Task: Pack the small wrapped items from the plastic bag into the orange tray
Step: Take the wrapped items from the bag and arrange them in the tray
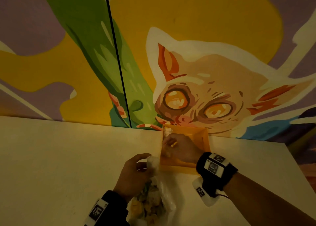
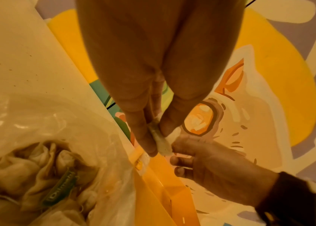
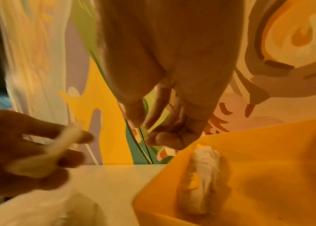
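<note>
Wrapped item (image 2: 160, 141) pinched in left hand (image 1: 135, 172) beside orange tray (image 1: 204, 136), ready for packing. Right hand (image 1: 181, 147) over tray, grip loose, holding nothing

Wrapped item (image 2: 160, 140) between left fingers (image 2: 143, 137)

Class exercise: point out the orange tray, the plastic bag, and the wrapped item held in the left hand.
orange tray (image 1: 204, 140): head view, on its bare right inner wall.
plastic bag (image 1: 168, 194): head view, on its clear crumpled film.
wrapped item (image 2: 160, 142): left wrist view, on its middle, between the pinching fingers.
</note>
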`<state>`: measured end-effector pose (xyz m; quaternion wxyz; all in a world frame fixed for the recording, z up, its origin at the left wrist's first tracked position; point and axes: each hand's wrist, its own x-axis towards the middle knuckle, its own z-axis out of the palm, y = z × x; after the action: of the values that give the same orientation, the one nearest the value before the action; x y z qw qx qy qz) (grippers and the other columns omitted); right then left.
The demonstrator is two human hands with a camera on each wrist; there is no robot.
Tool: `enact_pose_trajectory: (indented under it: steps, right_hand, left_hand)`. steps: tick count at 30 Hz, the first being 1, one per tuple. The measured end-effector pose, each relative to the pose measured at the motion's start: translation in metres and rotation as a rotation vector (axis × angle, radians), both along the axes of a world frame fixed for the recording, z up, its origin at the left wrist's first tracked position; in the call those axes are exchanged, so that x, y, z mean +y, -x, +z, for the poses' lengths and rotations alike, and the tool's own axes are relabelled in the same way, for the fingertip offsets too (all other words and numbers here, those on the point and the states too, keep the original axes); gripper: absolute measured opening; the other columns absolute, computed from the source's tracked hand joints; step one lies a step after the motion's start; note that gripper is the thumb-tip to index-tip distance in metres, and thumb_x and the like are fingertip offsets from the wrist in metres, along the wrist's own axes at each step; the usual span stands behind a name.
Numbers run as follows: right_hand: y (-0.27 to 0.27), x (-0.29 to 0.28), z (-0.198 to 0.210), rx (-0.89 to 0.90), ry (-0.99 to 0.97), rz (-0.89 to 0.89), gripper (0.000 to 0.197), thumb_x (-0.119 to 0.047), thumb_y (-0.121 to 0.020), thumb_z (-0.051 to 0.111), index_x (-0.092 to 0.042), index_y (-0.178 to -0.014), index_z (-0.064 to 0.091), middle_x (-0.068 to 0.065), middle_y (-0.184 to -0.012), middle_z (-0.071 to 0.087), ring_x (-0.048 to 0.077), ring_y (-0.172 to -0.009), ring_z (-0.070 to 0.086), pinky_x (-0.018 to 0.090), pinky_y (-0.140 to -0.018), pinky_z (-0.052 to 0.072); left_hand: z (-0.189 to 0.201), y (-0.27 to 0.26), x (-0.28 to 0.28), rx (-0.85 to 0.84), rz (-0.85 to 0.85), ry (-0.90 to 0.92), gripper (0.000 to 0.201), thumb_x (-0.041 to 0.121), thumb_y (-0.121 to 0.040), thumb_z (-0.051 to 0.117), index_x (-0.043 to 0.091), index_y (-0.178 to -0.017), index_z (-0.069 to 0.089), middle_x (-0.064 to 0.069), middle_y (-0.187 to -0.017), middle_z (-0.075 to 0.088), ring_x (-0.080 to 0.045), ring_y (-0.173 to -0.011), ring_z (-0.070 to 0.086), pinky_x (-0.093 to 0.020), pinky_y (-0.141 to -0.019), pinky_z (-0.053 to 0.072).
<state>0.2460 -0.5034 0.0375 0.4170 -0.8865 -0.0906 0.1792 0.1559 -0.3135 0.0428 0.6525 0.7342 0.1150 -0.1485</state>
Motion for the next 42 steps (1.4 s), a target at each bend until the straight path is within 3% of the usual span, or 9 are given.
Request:
enact_pose_trajectory:
  steps: [4,7,13,18,22,25,29,35,42]
  right_hand:
    - [0.026,0.006,0.018,0.148,-0.042,0.248,0.029,-0.046,-0.086,0.067,-0.030,-0.110,0.065,-0.013,-0.104,0.064,0.003,-0.098,0.061,0.020,-0.081,0.051]
    - [0.032,0.002,0.022,0.099,-0.115,0.231,0.020,-0.036,-0.085,0.071,-0.023,-0.100,0.071,-0.008,-0.097,0.068,0.007,-0.094,0.063,0.028,-0.086,0.055]
    - [0.026,-0.009,0.029,0.105,-0.214,0.089,0.003,-0.020,-0.088,0.070,-0.019,-0.090,0.068,0.000,-0.091,0.069,0.012,-0.080,0.066,0.032,-0.074,0.059]
    - [0.033,0.008,0.023,0.322,-0.246,0.176,0.049,-0.045,-0.072,0.080,-0.037,-0.115,0.058,-0.001,-0.119,0.057,0.020,-0.098,0.067,0.031,-0.070,0.058]
    - [0.032,0.013,0.015,0.037,-0.218,0.142,0.020,-0.031,-0.084,0.073,-0.024,-0.102,0.068,-0.009,-0.102,0.066,0.011,-0.100,0.061,0.037,-0.088,0.055]
    - [0.029,0.011,0.014,0.048,-0.228,0.170,0.005,-0.025,-0.085,0.073,-0.026,-0.090,0.070,-0.011,-0.090,0.068,0.008,-0.089,0.064,0.031,-0.083,0.055]
    - [0.021,0.003,0.017,0.101,-0.279,0.154,0.008,-0.020,-0.085,0.073,-0.016,-0.091,0.071,-0.009,-0.081,0.067,0.004,-0.070,0.064,0.022,-0.068,0.054]
    - [0.001,-0.013,0.018,0.116,-0.132,0.098,0.004,-0.025,-0.086,0.072,-0.022,-0.087,0.069,-0.010,-0.080,0.065,0.002,-0.069,0.061,0.019,-0.056,0.051]
    - [-0.022,-0.023,-0.004,0.292,0.107,0.082,0.018,-0.027,-0.091,0.066,-0.014,-0.103,0.064,0.006,-0.093,0.067,0.017,-0.076,0.066,0.030,-0.068,0.057]
  left_hand:
    - [0.000,-0.004,-0.009,-0.029,-0.034,-0.009,0.043,0.006,-0.082,0.074,0.020,-0.119,0.058,0.000,-0.080,0.076,-0.009,-0.079,0.072,-0.014,-0.064,0.054]
    - [0.000,-0.005,-0.014,-0.052,-0.038,-0.006,0.044,0.008,-0.082,0.074,0.020,-0.120,0.056,0.001,-0.081,0.076,-0.010,-0.081,0.072,-0.015,-0.066,0.053]
    - [-0.003,0.000,-0.013,-0.075,-0.003,0.003,0.034,0.004,-0.083,0.072,0.011,-0.115,0.064,-0.006,-0.094,0.074,-0.017,-0.086,0.072,-0.024,-0.070,0.059]
    - [0.000,-0.002,-0.012,-0.157,0.017,-0.071,0.028,0.009,-0.076,0.079,0.023,-0.100,0.071,0.006,-0.081,0.076,-0.009,-0.079,0.072,-0.023,-0.070,0.058]
    - [-0.004,-0.004,-0.009,-0.117,0.000,-0.084,0.036,0.007,-0.080,0.076,0.015,-0.113,0.065,-0.001,-0.080,0.076,-0.016,-0.078,0.073,-0.035,-0.078,0.060]
    - [-0.007,-0.004,-0.007,-0.089,-0.009,-0.096,0.041,0.006,-0.080,0.075,0.018,-0.117,0.060,0.000,-0.080,0.077,-0.015,-0.077,0.073,-0.038,-0.081,0.059]
    - [-0.007,-0.003,-0.007,-0.047,0.002,-0.042,0.032,0.008,-0.083,0.073,0.012,-0.113,0.064,-0.004,-0.085,0.077,-0.016,-0.078,0.074,-0.034,-0.078,0.060]
    - [-0.011,0.003,-0.001,-0.011,0.047,-0.089,0.019,0.007,-0.090,0.064,0.015,-0.107,0.066,-0.002,-0.093,0.074,-0.014,-0.079,0.073,-0.027,-0.074,0.060]
    - [-0.015,0.012,0.014,0.031,0.082,-0.084,0.017,0.004,-0.091,0.061,0.018,-0.099,0.068,-0.002,-0.092,0.075,-0.018,-0.086,0.072,-0.032,-0.078,0.059]
